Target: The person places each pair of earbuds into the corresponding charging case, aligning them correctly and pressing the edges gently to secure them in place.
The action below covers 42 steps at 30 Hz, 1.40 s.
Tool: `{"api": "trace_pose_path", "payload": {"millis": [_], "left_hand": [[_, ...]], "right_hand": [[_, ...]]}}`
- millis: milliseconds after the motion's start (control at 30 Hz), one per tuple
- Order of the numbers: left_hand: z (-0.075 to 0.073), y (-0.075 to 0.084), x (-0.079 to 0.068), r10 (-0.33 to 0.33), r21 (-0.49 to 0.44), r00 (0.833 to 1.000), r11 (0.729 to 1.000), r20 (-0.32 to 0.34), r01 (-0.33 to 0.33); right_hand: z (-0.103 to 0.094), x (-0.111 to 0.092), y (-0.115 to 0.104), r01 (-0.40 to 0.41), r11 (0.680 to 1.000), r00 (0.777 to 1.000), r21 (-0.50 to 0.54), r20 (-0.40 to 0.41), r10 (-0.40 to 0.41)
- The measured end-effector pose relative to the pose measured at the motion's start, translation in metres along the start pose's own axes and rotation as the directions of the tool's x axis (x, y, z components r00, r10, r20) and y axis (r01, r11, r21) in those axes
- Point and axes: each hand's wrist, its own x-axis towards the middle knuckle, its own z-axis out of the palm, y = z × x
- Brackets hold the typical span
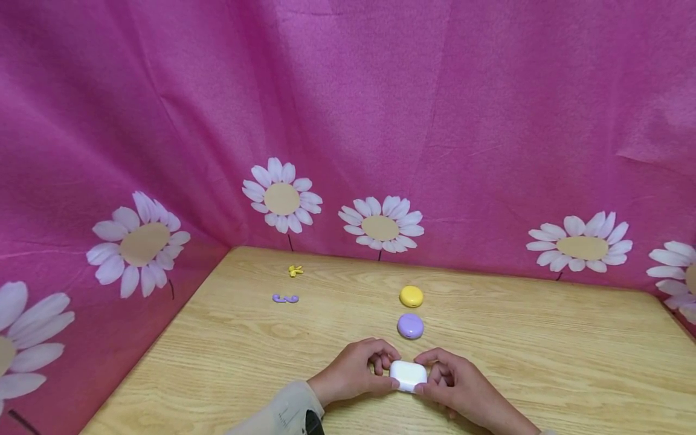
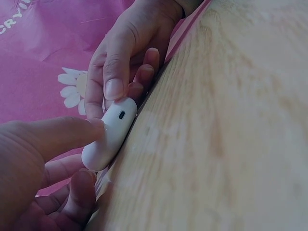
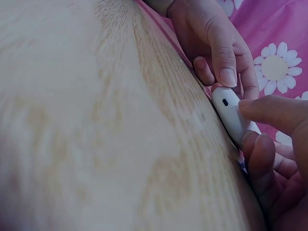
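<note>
A white earbud case (image 1: 409,375) with rounded corners lies at the table's near side, between both hands. My left hand (image 1: 363,370) pinches its left end between thumb and index finger. At the opposite end my right hand (image 1: 457,380) does the same, the other fingers curled in loosely. The left wrist view shows a small dark charging port on the side of the white case (image 2: 110,134) that faces me. In the right wrist view the case (image 3: 233,115) sits low against the tabletop, lid closed.
Beyond the hands stand a round purple case (image 1: 410,326) and a round yellow case (image 1: 411,296). Farther left lie purple earbuds (image 1: 285,298) and yellow earbuds (image 1: 295,271). A pink flowered cloth (image 1: 467,121) hangs behind the wooden table (image 1: 544,344).
</note>
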Motion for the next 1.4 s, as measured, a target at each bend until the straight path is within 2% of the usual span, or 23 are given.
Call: {"api": "trace_pose_path", "payload": {"millis": [467, 700, 1033, 1400], "left_hand": [[-0.0013, -0.0003, -0.0002, -0.011, -0.017, 1.000, 1.000, 0.005, 0.011], [-0.0016, -0.0015, 0.0006, 0.008, -0.014, 1.000, 1.000, -0.005, -0.008], [-0.0014, -0.0013, -0.0001, -0.014, -0.017, 1.000, 1.000, 0.003, 0.014], [-0.0028, -0.0020, -0.0007, 0.019, -0.016, 1.000, 1.000, 0.008, -0.019]], "right_hand": [[0.0006, -0.0007, -0.0025, -0.001, 1.000, 1.000, 0.008, 0.001, 0.001], [-0.0003, 0.0000, -0.0033, 0.018, 1.000, 1.000, 0.000, 0.003, -0.018], [-0.0001, -0.0004, -0.0006, -0.006, 1.000, 1.000, 0.000, -0.006, 0.006], [0.0004, -0.0002, -0.0016, -0.011, 1.000, 1.000, 0.014, -0.006, 0.011]]}}
